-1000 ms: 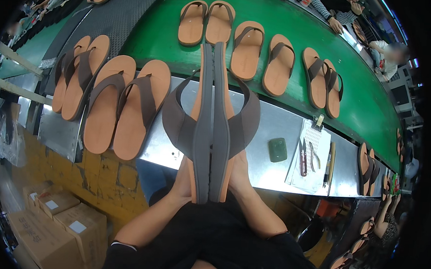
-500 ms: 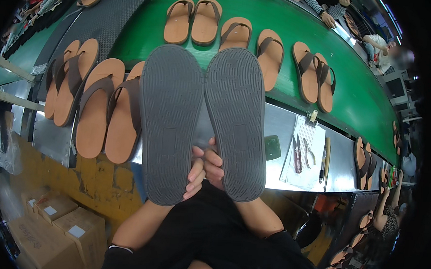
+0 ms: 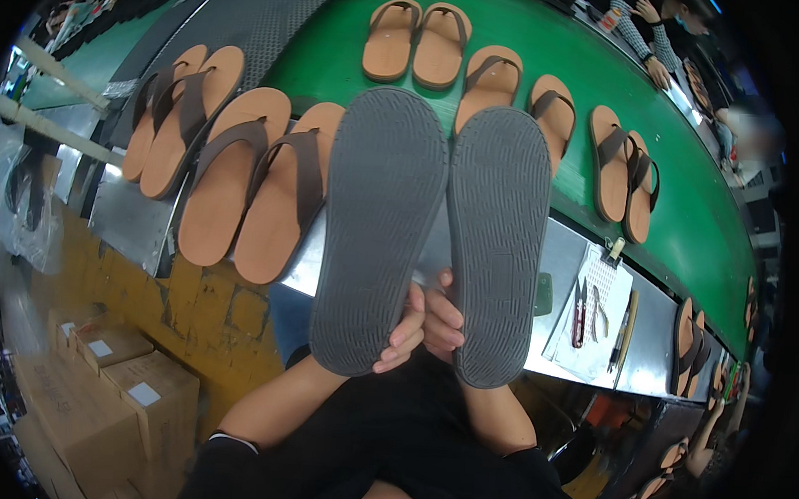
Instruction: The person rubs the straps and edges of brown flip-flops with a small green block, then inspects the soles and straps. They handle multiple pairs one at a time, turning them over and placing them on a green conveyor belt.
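I hold up a pair of flip-flops with the dark grey, grooved soles facing me. My left hand is closed on the heel part of the left flip-flop, its fingers curling round the inner edge. My right hand grips the right flip-flop the same way, near the heel. The toe ends point away and stand close together, while the uppers and both thumbs are hidden. Just left of them, a tan pair with brown straps lies sole down at the edge of the metal table.
More tan flip-flops stand on the green conveyor belt. Right of me lie a paper sheet, thread snips, pliers and a green dish. Cardboard boxes sit on the floor at left. Another person's hand is across the belt.
The view has turned, so the surroundings and held flip-flops sit further right in the picture. The soles are tilted slightly differently. Both hands keep their hold.
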